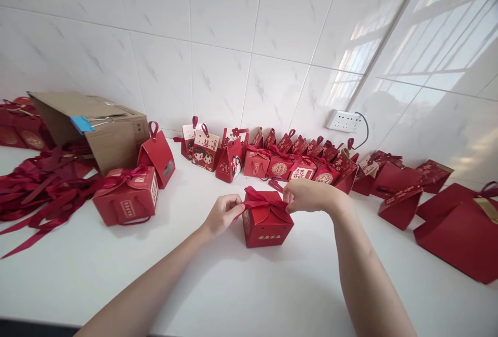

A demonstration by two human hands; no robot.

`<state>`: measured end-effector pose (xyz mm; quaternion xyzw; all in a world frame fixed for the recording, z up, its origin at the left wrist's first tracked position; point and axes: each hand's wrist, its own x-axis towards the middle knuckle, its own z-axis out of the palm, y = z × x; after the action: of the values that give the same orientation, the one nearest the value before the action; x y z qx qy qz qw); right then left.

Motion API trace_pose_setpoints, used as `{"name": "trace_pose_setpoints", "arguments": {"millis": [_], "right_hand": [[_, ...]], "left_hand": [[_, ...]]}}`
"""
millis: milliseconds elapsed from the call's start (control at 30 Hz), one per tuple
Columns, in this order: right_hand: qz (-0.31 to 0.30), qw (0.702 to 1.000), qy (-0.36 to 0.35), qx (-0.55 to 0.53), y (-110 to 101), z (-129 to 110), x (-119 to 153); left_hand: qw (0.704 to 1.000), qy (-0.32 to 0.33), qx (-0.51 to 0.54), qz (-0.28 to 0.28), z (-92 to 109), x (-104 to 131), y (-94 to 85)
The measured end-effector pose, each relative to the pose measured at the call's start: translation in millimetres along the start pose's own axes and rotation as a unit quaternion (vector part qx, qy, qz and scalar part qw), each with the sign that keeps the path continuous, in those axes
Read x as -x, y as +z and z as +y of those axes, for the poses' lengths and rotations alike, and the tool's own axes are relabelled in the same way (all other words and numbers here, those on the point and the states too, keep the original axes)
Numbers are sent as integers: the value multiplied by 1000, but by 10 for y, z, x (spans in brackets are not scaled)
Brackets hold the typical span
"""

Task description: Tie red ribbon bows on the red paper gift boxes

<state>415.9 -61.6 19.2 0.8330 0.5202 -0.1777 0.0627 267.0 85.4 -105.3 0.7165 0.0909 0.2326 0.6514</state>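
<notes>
A red gift box (268,225) with gold lettering stands upright on the white table (218,285), its curved flaps folded over the top. Across those flaps runs a dark red ribbon (261,200), crossed or knotted in the middle. My left hand (226,212) pinches the ribbon at the box's left top edge. On the other side, my right hand (305,195) is closed with its fingers at the ribbon's right part, by the back right corner. The fingertips of my right hand are partly hidden.
Several red and pink gift boxes (279,165) line the wall. Leftward are a ribbon-tied red box (126,199), a house-shaped red box (157,158), a brown cardboard carton (116,134) with a blue clip (81,124), and loose ribbons (42,184). Large red boxes (462,233) stand right, below a power strip (343,121).
</notes>
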Motion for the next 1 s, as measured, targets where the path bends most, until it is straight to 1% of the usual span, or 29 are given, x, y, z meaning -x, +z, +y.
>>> {"name": "trace_pose_setpoints", "arguments": {"millis": [100,167,367,500,567,700,767,867,900,1000], "right_hand": [[-18,999,-5,-26,-23,18,-6],[-20,999,0,-48,-49,34,22],[37,994,-9,-99,-119,73,143],[46,994,-5,-101,-135,82,185],[67,993,-27,-89,-134,79,188],[130,984,-86,-81,-127,38,185],[119,984,-92,-92,-121,13,182],[50,994,-55,-81,-102,5,154],[36,996,-40,-71,-93,11,135],[20,999,-19,-35,-62,40,61]], "left_hand": [[996,-44,67,-29,-14,-44,-18],[991,-67,109,-37,-11,-61,-17],[979,-94,182,-12,26,-69,-11],[976,-100,195,1,7,-80,-27],[975,-101,197,7,-11,-89,-34],[975,-104,197,13,-36,-103,-43],[975,-107,196,13,-41,-106,-43],[975,-108,193,14,-40,-106,-40],[975,-109,192,15,-38,-105,-39],[975,-110,191,16,-34,-100,-38]]}}
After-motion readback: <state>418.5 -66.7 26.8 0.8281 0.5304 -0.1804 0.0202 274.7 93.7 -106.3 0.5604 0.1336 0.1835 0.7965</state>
